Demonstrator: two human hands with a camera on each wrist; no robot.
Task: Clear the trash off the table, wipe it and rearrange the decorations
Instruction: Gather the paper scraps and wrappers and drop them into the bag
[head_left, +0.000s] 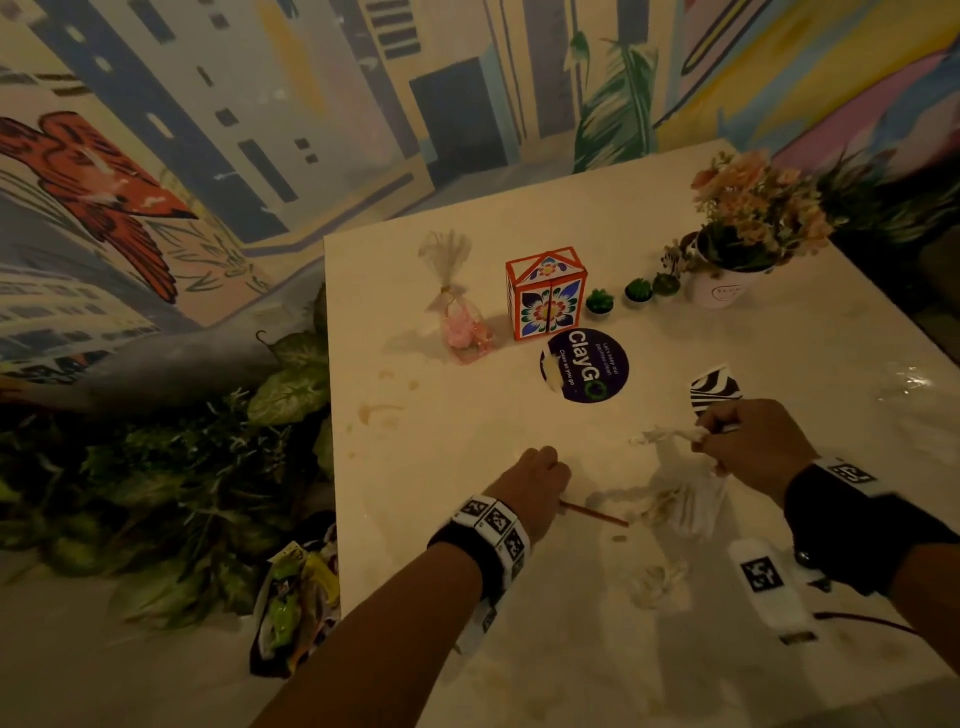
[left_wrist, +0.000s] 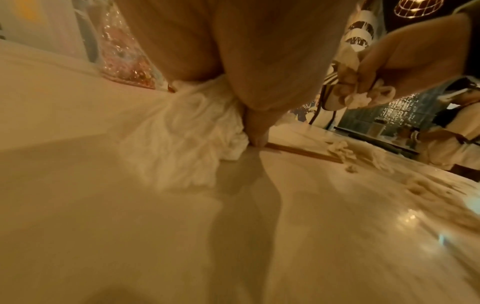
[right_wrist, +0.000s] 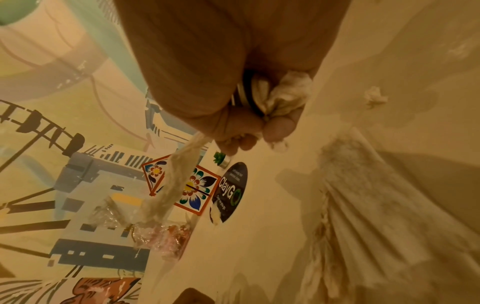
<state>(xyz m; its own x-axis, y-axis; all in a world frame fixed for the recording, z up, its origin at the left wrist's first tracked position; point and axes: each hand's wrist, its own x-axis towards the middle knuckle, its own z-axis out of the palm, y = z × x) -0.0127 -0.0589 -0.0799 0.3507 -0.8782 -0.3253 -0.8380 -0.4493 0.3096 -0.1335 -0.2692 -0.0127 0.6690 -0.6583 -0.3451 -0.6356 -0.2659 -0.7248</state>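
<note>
My left hand (head_left: 537, 475) rests on the white table (head_left: 467, 649) as a fist and grips a white tissue wad (left_wrist: 197, 123). One finger touches the tabletop at the end of a thin brown stick (head_left: 593, 514). My right hand (head_left: 727, 434), a little above the table to the right, grips a crumpled tissue (right_wrist: 285, 90) with a twisted strand hanging from it, together with a zebra-striped wrapper (head_left: 714, 389). A stained napkin (head_left: 685, 501) lies under and between the hands. Another tissue clump (head_left: 660, 587) lies nearer to me.
Far side of the table: a candy bag (head_left: 462, 322), a floral box (head_left: 545, 296), three small succulents (head_left: 599, 300), a flower pot (head_left: 748, 234) and a round ClayGo sticker (head_left: 584, 366). Brown stains (head_left: 379, 410) mark the left part. A bag of trash (head_left: 296, 597) sits below the left edge among plants.
</note>
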